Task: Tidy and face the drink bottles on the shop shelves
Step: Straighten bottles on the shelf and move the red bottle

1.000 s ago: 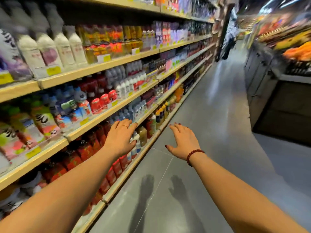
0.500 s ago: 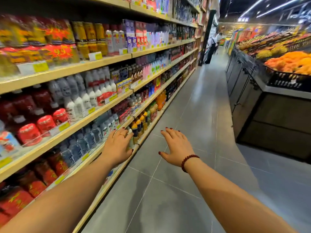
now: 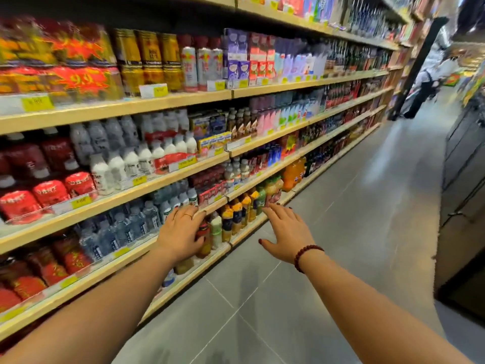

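Several bottles (image 3: 227, 222) stand just behind the left hand (image 3: 181, 232), right hand (image 3: 284, 232) alongside.

Shelves (image 3: 183, 99) run along the left, bottles (image 3: 237, 216) in rows on every tier. Floor (image 3: 354, 232) to the right, counter (image 3: 462, 206) at far right. Left hand (image 3: 181, 232) before lowest-tier bottles; right hand (image 3: 286, 232) beside it, over floor. Person (image 3: 425, 90) at aisle's far end.

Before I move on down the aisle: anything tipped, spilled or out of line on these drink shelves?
No spill or breakage shows. One doubtful spot: on the bottom wooden shelf, below the left hand, a pale yellowish bottle and a blue-and-white bottle sit lower than the upright orange-topped juice bottles beside them, perhaps tipped; too blurred to confirm.
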### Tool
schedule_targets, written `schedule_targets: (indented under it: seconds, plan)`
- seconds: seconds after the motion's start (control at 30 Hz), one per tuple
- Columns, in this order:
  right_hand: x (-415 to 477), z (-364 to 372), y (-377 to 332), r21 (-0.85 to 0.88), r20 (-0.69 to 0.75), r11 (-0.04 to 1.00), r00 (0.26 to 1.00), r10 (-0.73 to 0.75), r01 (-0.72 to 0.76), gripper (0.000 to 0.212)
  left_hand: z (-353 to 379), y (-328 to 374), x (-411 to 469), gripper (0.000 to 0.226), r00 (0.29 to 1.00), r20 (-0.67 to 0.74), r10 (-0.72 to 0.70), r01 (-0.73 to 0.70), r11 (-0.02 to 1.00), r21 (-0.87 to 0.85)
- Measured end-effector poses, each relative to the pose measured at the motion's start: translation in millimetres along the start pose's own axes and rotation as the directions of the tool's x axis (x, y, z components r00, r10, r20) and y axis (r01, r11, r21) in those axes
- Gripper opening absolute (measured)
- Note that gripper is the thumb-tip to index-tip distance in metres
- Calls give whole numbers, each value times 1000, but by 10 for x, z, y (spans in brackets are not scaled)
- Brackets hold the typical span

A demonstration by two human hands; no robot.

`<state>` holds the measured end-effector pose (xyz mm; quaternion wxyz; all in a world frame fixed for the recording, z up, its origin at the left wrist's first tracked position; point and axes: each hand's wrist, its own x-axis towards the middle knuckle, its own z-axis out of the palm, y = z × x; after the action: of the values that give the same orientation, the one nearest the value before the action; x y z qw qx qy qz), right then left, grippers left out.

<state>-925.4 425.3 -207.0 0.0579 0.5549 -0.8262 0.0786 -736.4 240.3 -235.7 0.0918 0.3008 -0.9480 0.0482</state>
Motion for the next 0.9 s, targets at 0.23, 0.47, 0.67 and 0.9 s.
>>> schedule_targets:
  seconds: [0.23,0.47,0.67,0.9]
  plan:
    - [741,284,516,35,55,989,988,-142,141,79,204,126,302,64,985,58,-160,159,987,29]
    - [1737,711,713,87,104,965,961,-257,248,77,628,-165,962,66,954,94,-286,284,958,33]
    - [2476,975,916,126,122,942,938,-326,311,73,918,-314,1643,70,927,156,-342,338,940,51]
    - [3280,1287,1093,143,217,905,879,-424,401,77,1076,-367,2121,69,902,173,-395,392,918,54]
